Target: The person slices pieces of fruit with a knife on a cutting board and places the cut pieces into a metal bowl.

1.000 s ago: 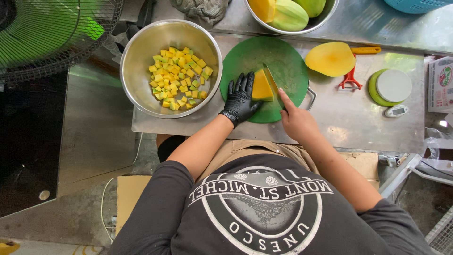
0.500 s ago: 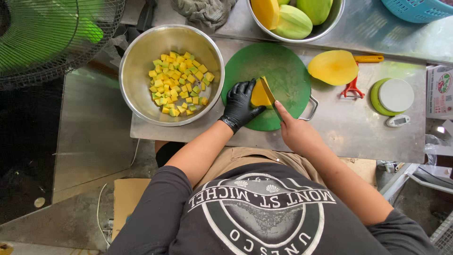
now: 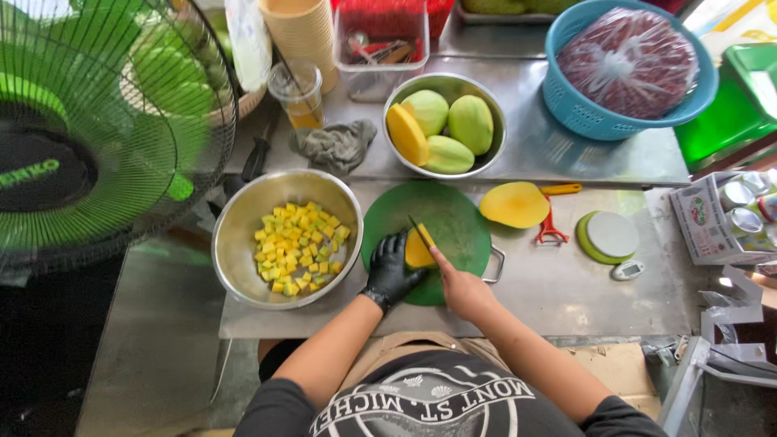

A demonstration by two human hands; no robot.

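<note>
**Mango half under the blade on a green board**

Seen from above: a peeled, deep-yellow mango half [image 3: 418, 249], smooth and wedge-shaped, lying flat near the middle of a round green plastic cutting board [image 3: 453, 217]. Pinned from the left by the black-gloved left hand [image 3: 391, 267], fingers curled and closed against the fruit's near-left side. Gripped in the bare right hand [image 3: 461, 287], fist closed round the handle, a slim dark-bladed knife [image 3: 420, 233], its blade running up and away across the top of the fruit, tip just beyond the far edge of the mango. Fruit thus caught between both hands, touching the glove, directly ahead of the right knuckles.

Just left of the gloved hand, rim close to the board's edge, a wide stainless-steel bowl [image 3: 243, 218] holding yellow mango cubes [image 3: 300, 247]. Beyond the right hand, past the board's far-right rim, a second yellow mango half [image 3: 514, 204], with a red-and-orange peeler [image 3: 552, 222] beside it. Further right, well apart, a small round green-and-white kitchen scale [image 3: 609, 236]. Bare green board open above and right of the fruit; bare steel counter [image 3: 558, 291] open right of the right wrist. Straight ahead, on a raised shelf, a steel bowl of whole green mangoes [image 3: 447, 123].
</note>
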